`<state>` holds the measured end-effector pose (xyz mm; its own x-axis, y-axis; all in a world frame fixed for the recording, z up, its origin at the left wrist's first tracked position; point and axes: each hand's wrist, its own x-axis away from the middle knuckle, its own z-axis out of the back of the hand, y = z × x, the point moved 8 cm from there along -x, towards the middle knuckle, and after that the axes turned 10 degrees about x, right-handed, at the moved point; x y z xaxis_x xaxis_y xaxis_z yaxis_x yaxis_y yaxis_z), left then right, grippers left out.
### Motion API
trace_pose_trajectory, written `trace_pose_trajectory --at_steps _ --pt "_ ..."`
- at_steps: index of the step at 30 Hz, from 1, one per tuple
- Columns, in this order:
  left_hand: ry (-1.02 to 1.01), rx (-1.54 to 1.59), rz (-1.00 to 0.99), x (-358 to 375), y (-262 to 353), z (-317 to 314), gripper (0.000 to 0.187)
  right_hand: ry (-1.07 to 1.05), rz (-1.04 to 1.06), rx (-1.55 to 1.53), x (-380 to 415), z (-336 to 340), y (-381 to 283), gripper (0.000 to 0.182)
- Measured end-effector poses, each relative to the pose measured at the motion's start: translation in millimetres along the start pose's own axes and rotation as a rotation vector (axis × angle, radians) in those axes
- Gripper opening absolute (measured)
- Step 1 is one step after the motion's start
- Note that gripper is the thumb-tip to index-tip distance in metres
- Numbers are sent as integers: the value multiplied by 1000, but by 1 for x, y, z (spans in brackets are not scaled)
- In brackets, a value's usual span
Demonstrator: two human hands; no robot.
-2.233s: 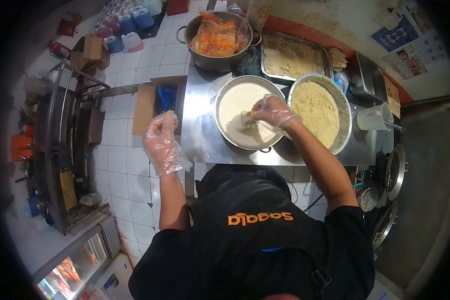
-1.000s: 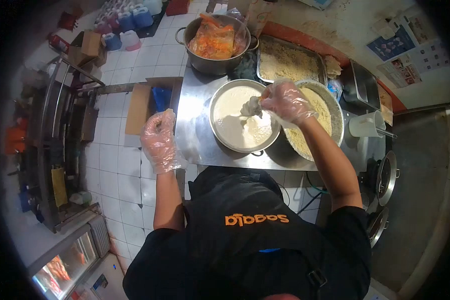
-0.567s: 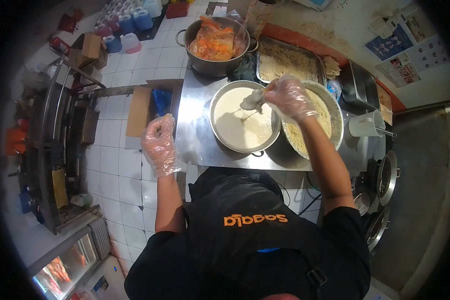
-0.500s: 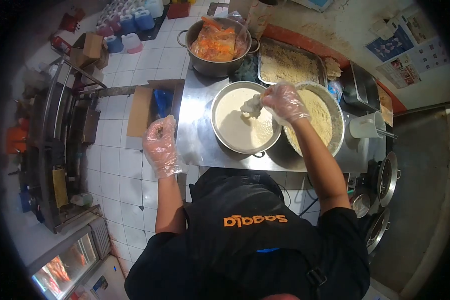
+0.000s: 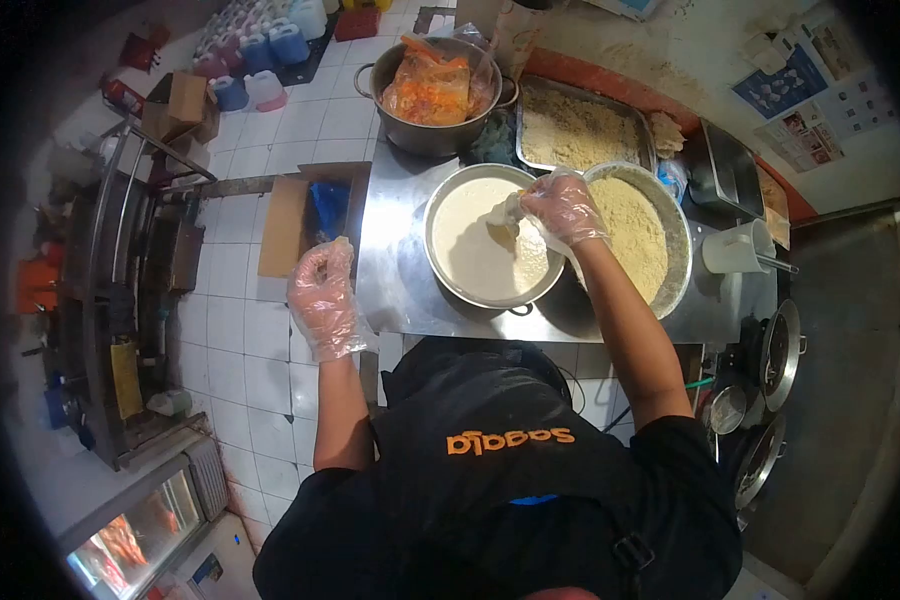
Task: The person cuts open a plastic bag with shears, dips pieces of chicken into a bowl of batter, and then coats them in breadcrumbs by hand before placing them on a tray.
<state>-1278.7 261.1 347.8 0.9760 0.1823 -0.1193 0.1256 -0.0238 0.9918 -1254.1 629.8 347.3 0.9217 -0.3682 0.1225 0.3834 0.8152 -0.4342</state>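
My right hand [image 5: 564,207], in a clear plastic glove, grips a batter-coated piece [image 5: 507,213] above a round pan [image 5: 433,262] of pale, runny batter [image 5: 470,245]. The piece hangs from the fingers and its shadow falls on the batter. Right of the pan, partly beneath my forearm, stands a round metal bowl [image 5: 682,265] of yellowish crumbs [image 5: 633,235]. My left hand [image 5: 322,300], gloved too, is raised off the table's left edge with fingers curled and tips together; I cannot tell what, if anything, is between them.
A metal tray [image 5: 587,125] of coarse crumbs and a big pot [image 5: 435,130] with bagged orange food stand at the back of the steel table [image 5: 395,290]. On the right are a white jug [image 5: 735,250] and a deep metal container [image 5: 722,175]. An open cardboard box [image 5: 282,228] lies left.
My right hand has shifted slightly left and down with the coated piece, which now hangs lower and looks more elongated. The left hand stays almost in place.
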Motion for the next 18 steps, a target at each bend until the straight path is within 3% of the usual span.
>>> trace_pose_trajectory --at_steps 9,15,18 --pt "-34 -50 -43 0 -2 -9 15 49 -37 -102 13 27 -2 28" --pt "-84 -37 -14 5 -2 -29 14 217 -11 -332 12 70 52 28" --pt "-129 -15 -19 10 -3 -45 14 281 -114 -307 25 108 83 28"
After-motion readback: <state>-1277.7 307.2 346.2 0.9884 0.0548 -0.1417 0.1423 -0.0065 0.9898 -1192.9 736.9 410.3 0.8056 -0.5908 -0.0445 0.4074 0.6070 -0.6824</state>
